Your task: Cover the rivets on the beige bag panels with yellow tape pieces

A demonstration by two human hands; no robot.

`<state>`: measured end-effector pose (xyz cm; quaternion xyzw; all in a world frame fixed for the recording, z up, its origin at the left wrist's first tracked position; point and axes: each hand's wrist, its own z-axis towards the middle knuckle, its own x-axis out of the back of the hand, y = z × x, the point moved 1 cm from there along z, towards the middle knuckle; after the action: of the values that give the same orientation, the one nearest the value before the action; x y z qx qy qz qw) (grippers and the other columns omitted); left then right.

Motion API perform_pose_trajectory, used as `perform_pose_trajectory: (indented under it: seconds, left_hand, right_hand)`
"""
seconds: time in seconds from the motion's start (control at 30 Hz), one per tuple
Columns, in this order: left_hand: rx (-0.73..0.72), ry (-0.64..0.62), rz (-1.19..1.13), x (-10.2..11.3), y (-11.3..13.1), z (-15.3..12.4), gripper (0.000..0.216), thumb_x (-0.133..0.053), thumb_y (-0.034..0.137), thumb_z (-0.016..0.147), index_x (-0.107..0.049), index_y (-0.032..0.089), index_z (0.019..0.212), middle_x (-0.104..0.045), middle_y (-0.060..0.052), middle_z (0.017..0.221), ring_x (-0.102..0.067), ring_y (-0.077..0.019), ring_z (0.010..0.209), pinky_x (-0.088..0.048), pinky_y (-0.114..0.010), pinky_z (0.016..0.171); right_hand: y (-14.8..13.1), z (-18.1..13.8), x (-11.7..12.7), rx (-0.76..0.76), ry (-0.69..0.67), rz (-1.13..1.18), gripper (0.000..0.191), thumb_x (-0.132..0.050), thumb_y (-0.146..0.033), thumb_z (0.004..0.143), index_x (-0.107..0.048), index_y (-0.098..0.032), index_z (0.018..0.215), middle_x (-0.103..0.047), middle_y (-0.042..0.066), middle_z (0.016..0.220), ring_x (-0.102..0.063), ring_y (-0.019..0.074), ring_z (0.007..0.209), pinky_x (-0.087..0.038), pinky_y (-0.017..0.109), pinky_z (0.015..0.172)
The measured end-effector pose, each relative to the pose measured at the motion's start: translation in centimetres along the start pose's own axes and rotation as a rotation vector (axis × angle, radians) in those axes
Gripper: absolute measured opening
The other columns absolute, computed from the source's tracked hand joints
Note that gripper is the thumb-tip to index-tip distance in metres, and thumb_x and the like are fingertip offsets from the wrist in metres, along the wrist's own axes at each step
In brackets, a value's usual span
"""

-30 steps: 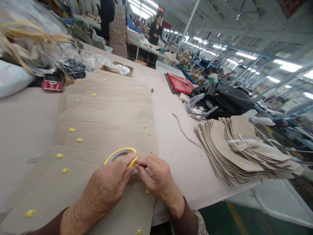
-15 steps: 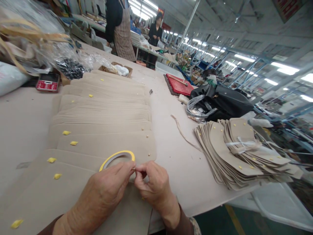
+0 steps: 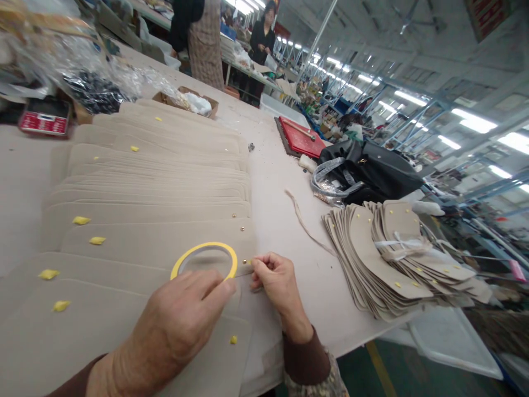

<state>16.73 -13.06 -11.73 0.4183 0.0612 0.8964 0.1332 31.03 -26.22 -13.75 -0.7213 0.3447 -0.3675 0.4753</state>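
My left hand (image 3: 177,314) is closed around the near side of a roll of yellow tape (image 3: 233,259), held over overlapping beige panels (image 3: 165,240). To its right, my right hand (image 3: 276,281) pinches a tiny piece of yellow tape (image 3: 249,262) beside a gold stud (image 3: 244,262) at a panel's right edge. Two more gold studs show on the panels farther back. Twisted yellow tape bits (image 3: 97,241) stick to the left parts of several panels, and another tape bit (image 3: 233,340) sits on the nearest panel. My left fingertips are partly hidden behind the hand.
A tied bundle of beige panels (image 3: 359,248) lies at the right table edge, with a black bag (image 3: 372,171) behind it. Farther back are a red board (image 3: 301,137), an open carton (image 3: 212,107) and a red scale (image 3: 45,118). Two people stand beyond the table.
My hands have moved apart: the right went to the right and slightly up to the studded panel edge with a bit of tape. The tape roll stays in my left hand. The view has shifted slightly.
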Motion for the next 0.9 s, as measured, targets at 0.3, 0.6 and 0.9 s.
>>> perform_pose_trajectory:
  seconds: [0.3, 0.6, 0.9]
  left_hand:
    - [0.095, -0.288, 0.194, -2.7, -1.7, -2.1, 0.027, -0.045, 0.001, 0.089, -0.063, 0.020, 0.085, -0.057, -0.004, 0.079, -0.050, -0.0231, 0.072, -0.039, -0.035, 0.065]
    - [0.116, -0.288, 0.122, -2.5, -1.7, -2.3, 0.026, -0.043, 0.004, 0.093, -0.060, 0.021, 0.084, -0.056, -0.004, 0.079, -0.049, -0.0239, 0.072, -0.038, -0.036, 0.067]
    - [0.148, -0.272, 0.164, -2.7, -2.0, -2.1, 0.023, -0.048, 0.001, 0.087, -0.060, 0.020, 0.085, -0.056, -0.005, 0.079, -0.048, -0.0245, 0.074, -0.038, -0.037, 0.070]
  right_hand:
    - [-0.1, 1.1, 0.5, -0.043, -0.137, -0.110, 0.028, -0.071, -0.040, 0.068, -0.070, -0.013, 0.075, -0.061, -0.003, 0.054, -0.049, 0.0068, 0.039, -0.040, 0.017, 0.039]
    - [-0.2, 1.9, -0.8, 0.234, -0.088, -0.532, 0.015, -0.061, -0.025, 0.081, -0.072, -0.018, 0.074, -0.061, -0.003, 0.054, -0.054, 0.0119, 0.047, -0.043, 0.022, 0.049]
    - [0.7, 1.0, 0.9, 0.387, 0.028, -0.537, 0.011, -0.066, -0.028, 0.086, -0.068, -0.018, 0.082, -0.070, 0.000, 0.069, -0.064, 0.0152, 0.060, -0.049, 0.025, 0.061]
